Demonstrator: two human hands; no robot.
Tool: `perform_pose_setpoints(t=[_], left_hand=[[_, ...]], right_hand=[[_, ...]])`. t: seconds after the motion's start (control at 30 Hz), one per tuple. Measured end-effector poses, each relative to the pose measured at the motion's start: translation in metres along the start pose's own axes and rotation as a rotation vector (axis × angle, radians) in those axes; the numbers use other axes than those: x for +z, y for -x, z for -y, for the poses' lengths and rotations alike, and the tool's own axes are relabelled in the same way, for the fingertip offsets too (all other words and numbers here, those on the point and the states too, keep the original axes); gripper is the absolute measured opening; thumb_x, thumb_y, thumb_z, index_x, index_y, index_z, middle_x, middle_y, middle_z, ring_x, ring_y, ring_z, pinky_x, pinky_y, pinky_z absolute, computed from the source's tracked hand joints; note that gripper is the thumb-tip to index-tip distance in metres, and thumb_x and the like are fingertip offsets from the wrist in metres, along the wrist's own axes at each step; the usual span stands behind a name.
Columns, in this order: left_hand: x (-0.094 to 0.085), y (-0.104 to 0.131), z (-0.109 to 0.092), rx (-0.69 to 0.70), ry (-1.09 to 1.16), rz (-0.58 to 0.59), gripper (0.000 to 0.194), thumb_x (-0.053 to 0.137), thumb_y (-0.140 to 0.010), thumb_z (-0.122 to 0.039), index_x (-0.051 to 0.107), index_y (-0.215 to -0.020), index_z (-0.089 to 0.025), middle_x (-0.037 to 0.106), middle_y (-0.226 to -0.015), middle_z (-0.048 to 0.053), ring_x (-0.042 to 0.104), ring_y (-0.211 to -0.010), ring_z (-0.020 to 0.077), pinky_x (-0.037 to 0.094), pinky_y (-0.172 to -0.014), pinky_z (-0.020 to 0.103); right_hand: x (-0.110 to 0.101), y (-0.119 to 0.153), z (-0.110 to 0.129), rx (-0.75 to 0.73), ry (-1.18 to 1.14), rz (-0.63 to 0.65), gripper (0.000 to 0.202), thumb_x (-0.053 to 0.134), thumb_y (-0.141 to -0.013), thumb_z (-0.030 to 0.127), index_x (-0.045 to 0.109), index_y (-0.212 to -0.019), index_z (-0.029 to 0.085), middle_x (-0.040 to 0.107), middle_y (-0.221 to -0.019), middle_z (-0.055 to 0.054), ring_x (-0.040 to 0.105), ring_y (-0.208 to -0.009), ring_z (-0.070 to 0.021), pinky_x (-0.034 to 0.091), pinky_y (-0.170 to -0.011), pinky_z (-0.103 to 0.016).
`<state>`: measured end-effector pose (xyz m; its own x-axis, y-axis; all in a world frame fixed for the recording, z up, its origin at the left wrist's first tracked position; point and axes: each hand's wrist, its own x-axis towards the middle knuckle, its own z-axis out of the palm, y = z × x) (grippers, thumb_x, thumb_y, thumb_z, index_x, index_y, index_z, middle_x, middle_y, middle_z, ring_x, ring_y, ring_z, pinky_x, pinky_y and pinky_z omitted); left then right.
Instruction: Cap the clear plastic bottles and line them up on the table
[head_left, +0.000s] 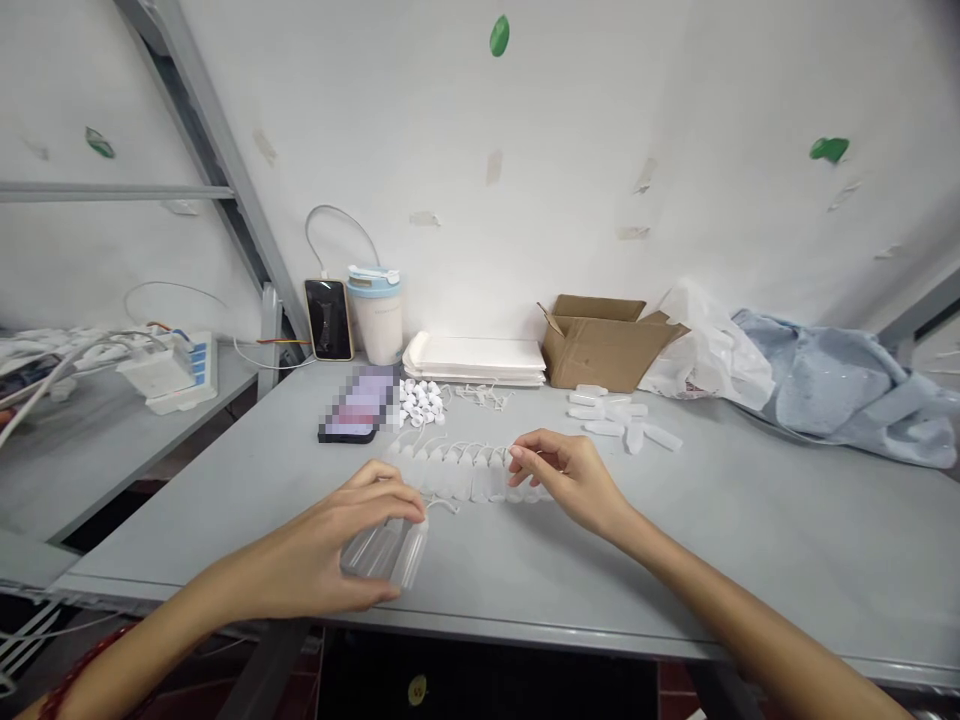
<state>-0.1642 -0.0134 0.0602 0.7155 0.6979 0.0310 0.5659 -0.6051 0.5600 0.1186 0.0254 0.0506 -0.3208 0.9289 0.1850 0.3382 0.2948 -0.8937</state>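
My left hand (341, 545) is curved around several clear plastic tubes (411, 552) near the table's front edge, thumb at their lower ends and fingertips at their tops. A thin white curly cord (444, 505) sticks out from the top of one of them. Farther back lies a row of similar clear tubes (457, 478), side by side, with white cords looping from their tops. At the row's right end my right hand (566, 475) is closed, thumb and forefinger pinching the top of a tube or its cord. The fingers hide which.
White caps (421, 402) are heaped behind the row, beside loose white cords (480, 396) and a phone (356, 405). Frosted tubes (634, 430) lie back right. Along the wall stand a cup (381, 320), stacked white sheets (476, 358), a cardboard box (600, 350) and a plastic bag (705, 350).
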Motion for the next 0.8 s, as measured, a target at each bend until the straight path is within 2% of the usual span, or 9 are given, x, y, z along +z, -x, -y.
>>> perform_pose_setpoints(t=[0.13,0.8], left_hand=[[-0.0003,0.0026,0.0001,-0.032,0.017,0.041,0.041,0.064,-0.073,-0.018,0.053,-0.112,-0.025,0.056,-0.116,0.004,0.041,-0.114,0.0224,0.043,-0.096,0.035],[0.0007,-0.0007,0.0027,-0.049,-0.055,0.036,0.040,0.063,-0.074,-0.020,0.053,-0.112,-0.024,0.056,-0.116,0.003,0.039,-0.118,0.0224,0.042,-0.098,0.034]], right_hand=[[-0.0009,-0.0003,-0.0003,-0.016,0.041,-0.002,0.024,0.052,-0.087,0.035,0.064,-0.079,0.016,0.067,-0.067,-0.003,0.068,-0.064,-0.0156,0.049,-0.057,-0.024],[-0.0053,-0.0033,-0.0033,-0.088,0.129,-0.021,0.021,0.051,-0.087,0.029,0.064,-0.075,0.016,0.068,-0.065,-0.002,0.063,-0.060,-0.0128,0.048,-0.056,-0.023]])
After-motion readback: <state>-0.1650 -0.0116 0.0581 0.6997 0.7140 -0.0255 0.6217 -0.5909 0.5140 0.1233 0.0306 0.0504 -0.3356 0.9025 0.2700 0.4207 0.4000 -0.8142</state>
